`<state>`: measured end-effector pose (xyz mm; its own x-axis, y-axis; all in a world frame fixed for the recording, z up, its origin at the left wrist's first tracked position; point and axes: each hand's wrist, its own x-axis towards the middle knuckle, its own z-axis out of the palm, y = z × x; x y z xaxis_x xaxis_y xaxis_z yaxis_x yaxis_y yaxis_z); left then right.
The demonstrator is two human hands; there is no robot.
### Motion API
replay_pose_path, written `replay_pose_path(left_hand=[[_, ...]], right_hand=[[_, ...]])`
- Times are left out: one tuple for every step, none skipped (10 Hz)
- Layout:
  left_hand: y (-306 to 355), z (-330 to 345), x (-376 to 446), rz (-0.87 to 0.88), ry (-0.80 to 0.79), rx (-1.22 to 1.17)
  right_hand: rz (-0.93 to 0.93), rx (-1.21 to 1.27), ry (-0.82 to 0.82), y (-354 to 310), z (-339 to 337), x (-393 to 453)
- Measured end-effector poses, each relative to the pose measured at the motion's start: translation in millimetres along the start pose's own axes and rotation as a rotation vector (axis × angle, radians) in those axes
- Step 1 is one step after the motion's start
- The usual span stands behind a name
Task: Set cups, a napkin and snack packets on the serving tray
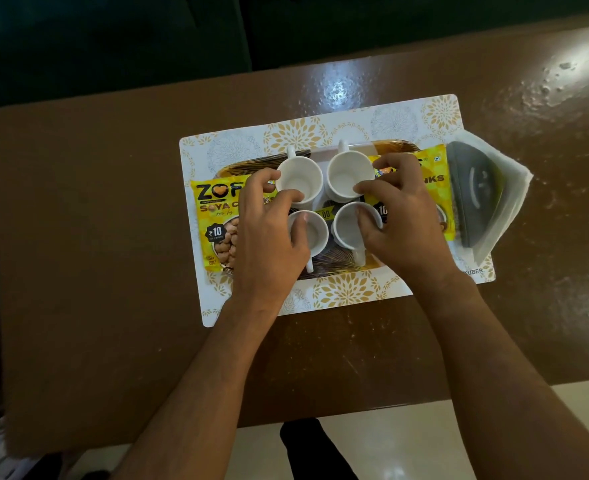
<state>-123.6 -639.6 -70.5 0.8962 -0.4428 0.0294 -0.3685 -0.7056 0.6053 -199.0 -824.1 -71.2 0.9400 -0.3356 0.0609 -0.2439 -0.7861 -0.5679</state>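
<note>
My hands cover much of the serving tray [395,145]; I see only its glossy gold-streaked rim. Four smooth white cups [300,180] stand clustered at its centre. Left hand [269,233] curls over the near-left cup's rim; right hand [402,225] pinches the near-right cup's rim. Crinkly yellow snack packets [213,216] lie at both ends, print partly hidden. A folded translucent napkin [504,199] overhangs the floral placemat [341,292] on the brown tabletop [95,237]

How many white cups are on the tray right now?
4, in a two-by-two cluster mid-tray: far-left cup, far-right cup, near-left cup under the left hand, near-right cup under the right hand. None seems hidden.
</note>
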Motion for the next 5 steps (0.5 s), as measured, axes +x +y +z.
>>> replay_pose_path(left_hand=[[-1,0,-1,-0.004,-0.007,-0.003],[0,-1,-1,0.000,-0.006,0.006],[5,-4,-2,-0.016,0.000,-0.001],[5,-5,-5,0.014,0.043,-0.008],[6,-13,-8,0.051,0.059,0.058]], right_hand=[[0.007,-0.003,-0.006,-2,0,1],[0.011,0.004,-0.003,-5,-1,1],[0.010,-0.017,0.016,-10,-3,2],[-0.028,-0.121,0.083,-16,-3,2],[-0.051,-0.244,0.098,-31,2,2]])
